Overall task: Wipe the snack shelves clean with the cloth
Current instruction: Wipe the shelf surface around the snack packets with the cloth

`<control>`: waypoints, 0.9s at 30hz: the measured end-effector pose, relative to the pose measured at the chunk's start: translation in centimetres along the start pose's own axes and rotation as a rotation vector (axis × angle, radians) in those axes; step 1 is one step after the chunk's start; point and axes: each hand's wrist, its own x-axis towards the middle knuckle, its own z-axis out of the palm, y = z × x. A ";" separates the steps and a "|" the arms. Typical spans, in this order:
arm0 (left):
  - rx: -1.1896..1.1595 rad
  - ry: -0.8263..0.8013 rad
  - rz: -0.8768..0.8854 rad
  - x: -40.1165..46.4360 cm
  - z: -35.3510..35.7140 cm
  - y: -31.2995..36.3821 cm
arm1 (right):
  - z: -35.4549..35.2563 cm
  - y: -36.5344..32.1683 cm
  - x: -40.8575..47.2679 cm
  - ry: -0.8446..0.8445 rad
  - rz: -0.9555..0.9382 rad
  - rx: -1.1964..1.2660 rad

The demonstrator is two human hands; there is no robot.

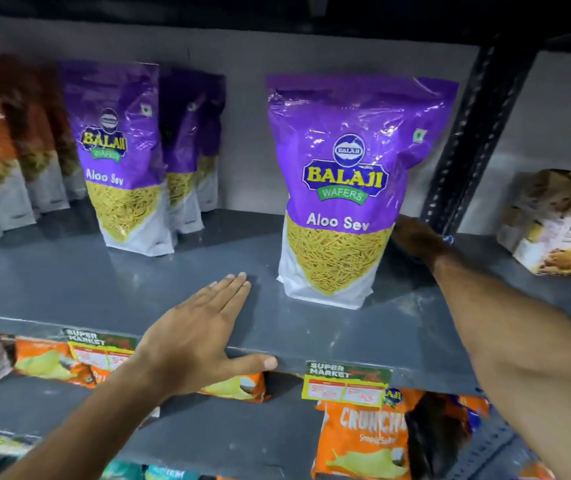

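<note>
Head view: a grey shelf (69, 285) carries a purple Aloo Sev pouch (346, 188) standing upright. Left hand (201, 337) lies flat on the shelf edge, fingers (235, 285) extended together. Right hand (415, 239) reaches behind the pouch; its fingers are hidden. No cloth is identifiable.

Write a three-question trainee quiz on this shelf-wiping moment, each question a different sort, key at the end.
1. True or false: the left hand lies flat, palm down, on the grey shelf.
2. Multiple choice: where is the right hand? A) on the lower shelf B) reaching behind the near Aloo Sev bag C) on the oats box
3. Fill in: the price tags on the shelf edge read "Super ____".

Key: 1 true; 2 B; 3 Market.
</note>
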 end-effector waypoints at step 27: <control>-0.038 -0.118 0.022 -0.5 -1.3 0.4 | 0.7 -10.1 -26.3 0.096 0.071 -0.052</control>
